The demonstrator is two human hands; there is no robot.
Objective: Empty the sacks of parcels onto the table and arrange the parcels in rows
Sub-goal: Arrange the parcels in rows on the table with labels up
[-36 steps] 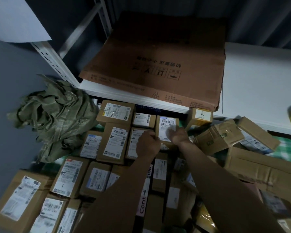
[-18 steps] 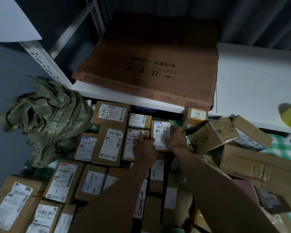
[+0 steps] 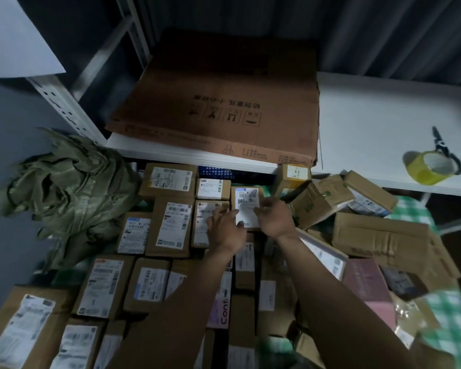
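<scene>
Brown cardboard parcels with white labels lie in rows on the table, among them one [image 3: 171,225] in the second row. Both hands rest on a labelled parcel [image 3: 246,202] at the right end of the back rows. My right hand [image 3: 276,219] grips its right edge, fingers curled onto the label. My left hand [image 3: 224,229] lies flat with fingers spread, partly on the neighbouring parcel [image 3: 205,209], thumb touching the label. An empty, crumpled green sack [image 3: 72,193] sits at the left.
A jumble of unsorted boxes [image 3: 320,201] lies at the right on the green checked cloth [image 3: 410,209], with a pink box [image 3: 367,283]. On the white shelf [image 3: 383,107] behind are a flattened carton [image 3: 224,102], yellow tape [image 3: 426,169] and scissors [image 3: 441,141].
The labelled parcel has settled beside its neighbour in the back rows. My left hand has gone from a closed grip to lying flat with spread fingers. The view has shifted right.
</scene>
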